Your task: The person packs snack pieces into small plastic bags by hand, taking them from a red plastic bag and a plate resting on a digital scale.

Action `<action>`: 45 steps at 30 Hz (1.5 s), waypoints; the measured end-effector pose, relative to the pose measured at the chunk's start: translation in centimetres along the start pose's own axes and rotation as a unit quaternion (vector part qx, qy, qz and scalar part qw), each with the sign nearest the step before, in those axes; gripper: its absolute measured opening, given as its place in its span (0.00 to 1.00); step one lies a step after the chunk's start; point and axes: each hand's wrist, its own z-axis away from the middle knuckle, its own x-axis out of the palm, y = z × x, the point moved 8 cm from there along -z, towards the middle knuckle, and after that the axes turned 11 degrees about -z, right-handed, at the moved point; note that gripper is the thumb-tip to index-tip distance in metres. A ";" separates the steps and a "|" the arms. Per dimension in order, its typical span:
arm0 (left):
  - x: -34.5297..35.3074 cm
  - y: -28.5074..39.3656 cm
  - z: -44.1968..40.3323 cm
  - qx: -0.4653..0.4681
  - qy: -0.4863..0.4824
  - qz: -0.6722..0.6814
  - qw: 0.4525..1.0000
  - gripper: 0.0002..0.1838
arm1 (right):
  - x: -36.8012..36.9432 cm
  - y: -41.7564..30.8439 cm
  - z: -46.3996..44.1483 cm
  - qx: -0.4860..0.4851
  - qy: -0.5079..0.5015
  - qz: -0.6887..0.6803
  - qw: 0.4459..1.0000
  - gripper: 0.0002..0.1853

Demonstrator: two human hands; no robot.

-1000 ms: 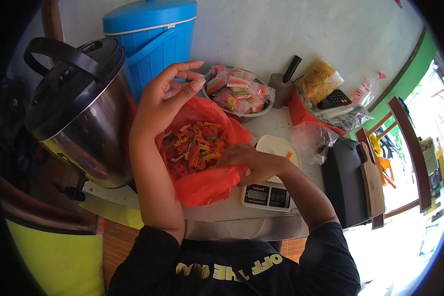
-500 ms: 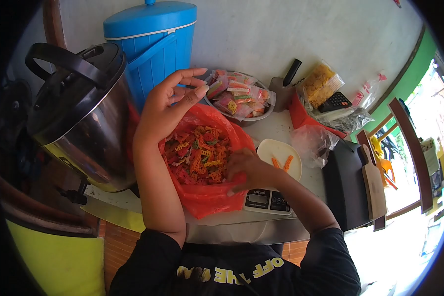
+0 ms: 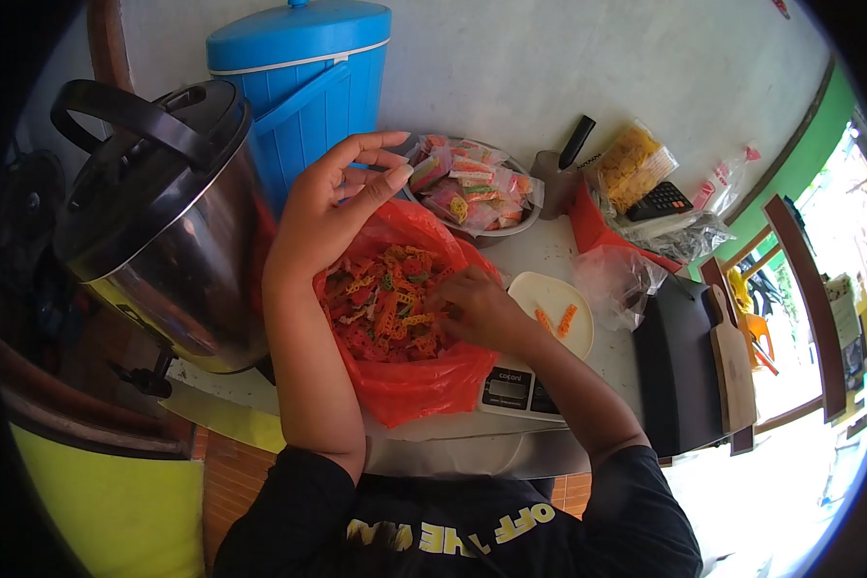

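Note:
My left hand [image 3: 342,197] is raised over the far left side of a red plastic bag [image 3: 414,383], its fingers apart and holding nothing. The bag stands wide and full of small colourful ladder-shaped dry crackers [image 3: 385,303], mostly orange, red and yellow, with some green. Inside the bag's right side, my right hand [image 3: 482,306] reaches down with curled fingers among the crackers. Its fingertips are hidden. Right of the bag is a white kitchen scale [image 3: 509,390], whose cream plate [image 3: 580,342] carries two orange crackers [image 3: 567,320].
A metal bowl [image 3: 522,226] of small filled packets [image 3: 477,183] stands behind the bag. Leftward are a steel pot [image 3: 178,260] and a blue lidded container [image 3: 323,106]. At right sit a red basket [image 3: 588,231], a calculator [image 3: 658,201], clear plastic bags [image 3: 621,284] and a black box [image 3: 679,366].
My right hand has moved left and slightly up, from the bag's right rim deeper in among the crackers. My left hand stays nearly where it was.

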 end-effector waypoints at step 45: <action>-0.4 -0.2 0.0 0.004 0.008 -0.023 1.000 0.21 | -1.5 1.9 -1.8 0.072 0.063 0.010 0.995 0.12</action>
